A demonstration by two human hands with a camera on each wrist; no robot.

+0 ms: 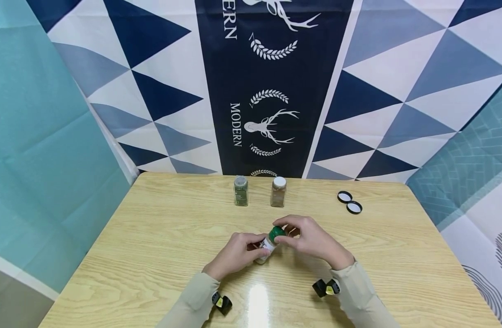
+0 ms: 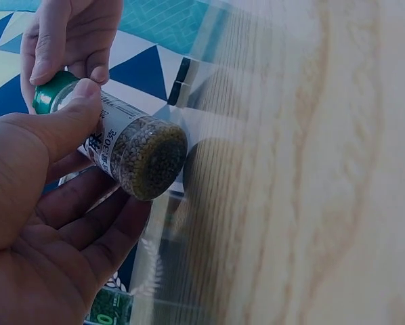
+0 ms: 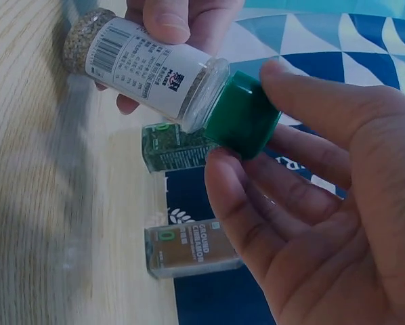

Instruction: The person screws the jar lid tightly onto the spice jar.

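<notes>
My left hand (image 1: 236, 254) grips a small clear spice jar (image 1: 265, 247) round its body, thumb across the white label. The jar is tilted, its green cap (image 1: 277, 233) up and to the right. Fingers and thumb of my right hand (image 1: 314, 240) pinch that cap at the jar's mouth. In the right wrist view, the cap (image 3: 243, 116) meets the glass neck; whether it is screwed tight I cannot tell. Small brownish grains (image 2: 150, 156) show through the jar's base in the left wrist view.
Towards the back of the wooden table (image 1: 164, 228) stand a jar of green herbs (image 1: 240, 192) and a white-capped jar of ground cinnamon (image 1: 278, 193). Two black-rimmed round discs (image 1: 349, 202) lie at the back right. A patterned cloth (image 1: 271, 91) hangs behind the table.
</notes>
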